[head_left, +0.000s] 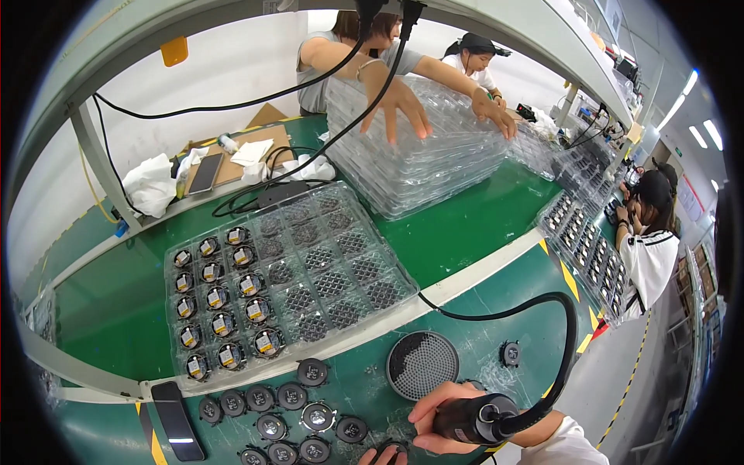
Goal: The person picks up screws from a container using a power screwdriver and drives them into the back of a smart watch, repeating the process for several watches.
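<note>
Tool (482,418) in right hand (440,397), dish rim (422,333) beside.

The counter (484,341) is green, its tape (569,279) striped yellow and black. The tool (473,419) and cord (572,333) are black; so are the discs (312,372), with pale marks. The grey dish (422,364) is dotted. Clear tray (298,297), crosshatched pockets (318,258), white-and-yellow labels (266,342). White sleeve (570,446).

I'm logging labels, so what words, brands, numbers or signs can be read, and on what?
None can be read.
Round parts in the clear tray: labels too small.
Dark discs on the bench: pale markings too small.
Black corded tool: label too blurred.
Far wall notice: too small.
</note>
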`<state>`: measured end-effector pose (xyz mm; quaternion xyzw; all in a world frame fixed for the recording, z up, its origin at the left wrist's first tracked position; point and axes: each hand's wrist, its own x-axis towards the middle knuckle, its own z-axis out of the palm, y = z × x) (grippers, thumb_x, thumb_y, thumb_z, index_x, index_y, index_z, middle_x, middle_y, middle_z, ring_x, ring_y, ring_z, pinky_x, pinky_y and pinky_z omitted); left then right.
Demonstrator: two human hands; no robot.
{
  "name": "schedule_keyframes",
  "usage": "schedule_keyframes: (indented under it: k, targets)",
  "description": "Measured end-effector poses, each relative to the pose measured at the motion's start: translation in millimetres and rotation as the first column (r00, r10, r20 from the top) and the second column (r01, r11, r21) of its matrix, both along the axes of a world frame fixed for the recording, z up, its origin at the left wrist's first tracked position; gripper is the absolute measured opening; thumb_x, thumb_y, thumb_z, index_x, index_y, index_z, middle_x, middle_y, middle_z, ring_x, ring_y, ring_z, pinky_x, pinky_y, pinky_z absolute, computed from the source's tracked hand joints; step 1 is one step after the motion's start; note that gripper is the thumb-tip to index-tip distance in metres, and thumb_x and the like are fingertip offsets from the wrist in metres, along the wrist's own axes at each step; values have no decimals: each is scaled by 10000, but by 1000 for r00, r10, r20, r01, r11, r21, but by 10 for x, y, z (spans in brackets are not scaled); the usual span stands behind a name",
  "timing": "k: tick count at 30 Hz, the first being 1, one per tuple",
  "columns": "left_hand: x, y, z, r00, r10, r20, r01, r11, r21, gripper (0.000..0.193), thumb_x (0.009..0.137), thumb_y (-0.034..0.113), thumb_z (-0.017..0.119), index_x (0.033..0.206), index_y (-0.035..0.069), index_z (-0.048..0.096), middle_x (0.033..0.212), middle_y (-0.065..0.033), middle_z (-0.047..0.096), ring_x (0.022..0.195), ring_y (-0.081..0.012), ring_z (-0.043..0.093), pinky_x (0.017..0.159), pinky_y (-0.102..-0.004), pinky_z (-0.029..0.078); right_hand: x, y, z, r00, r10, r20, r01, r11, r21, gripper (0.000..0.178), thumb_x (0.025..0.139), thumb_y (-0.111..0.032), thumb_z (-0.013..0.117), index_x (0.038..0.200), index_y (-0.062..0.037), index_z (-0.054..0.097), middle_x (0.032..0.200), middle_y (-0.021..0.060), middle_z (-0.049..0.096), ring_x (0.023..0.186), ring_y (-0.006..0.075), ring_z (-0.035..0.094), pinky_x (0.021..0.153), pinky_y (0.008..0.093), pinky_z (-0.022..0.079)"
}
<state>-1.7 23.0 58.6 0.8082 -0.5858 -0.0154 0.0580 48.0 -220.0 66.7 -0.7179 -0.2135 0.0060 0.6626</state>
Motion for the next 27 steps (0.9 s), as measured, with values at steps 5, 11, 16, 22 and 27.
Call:
schedule_keyframes:
  k: [5, 11, 16, 22, 27]
  targets:
    - [17, 19, -8, 1000, -11, 1, 11, 1000, -8, 428, 946, 215, 494, 1292, -20, 588, 1290, -210, 561, 1311, -379, 514, 1160, -495, 371, -22, -43, 36, 999, 44, 2, -44, 998, -38, 374, 824, 12, 795, 1135, -7, 587, 718, 21, 670, 604, 96, 638, 548, 239, 473]
    - [50, 16, -6, 1000, -14, -17, 13, 996, -92, 383, 924, 176, 516, 1223, -35, 629, 1177, -193, 601, 1236, -374, 581, 1120, -459, 434, -42, 23, -90, 999, -16, -47, 20, 995, 101, 357, 815, -38, 811, 1111, -19, 613, 661, -7, 647, 562, 79, 613, 532, 226, 469]
    - [93, 3, 30, 998, -58, -10, 57, 996, -69, 392, 927, 195, 511, 1219, -36, 630, 1214, -197, 607, 1240, -354, 581, 1151, -463, 398, -29, 9, 5, 999, -13, -46, 16, 998, 65, 343, 823, -52, 811, 1106, -21, 619, 682, -9, 644, 572, 80, 614, 535, 226, 466]
    - [155, -30, 110, 993, -87, 85, 92, 994, -51, 417, 939, 218, 488, 1238, -38, 627, 1341, -208, 576, 1321, -334, 520, 1182, -467, 351, -29, -27, 21, 999, 29, -18, -29, 1000, -1, 367, 837, 9, 792, 1135, -40, 585, 734, 6, 668, 603, 59, 615, 544, 225, 449]
    - [72, -22, 4, 999, 11, 40, -9, 999, -36, 434, 946, 215, 481, 1271, -44, 608, 1386, -215, 548, 1358, -350, 479, 1188, -470, 337, -29, -9, 47, 998, 17, 53, -17, 1000, -9, 369, 835, 4, 796, 1134, -44, 584, 725, -2, 662, 590, 61, 613, 536, 222, 442]
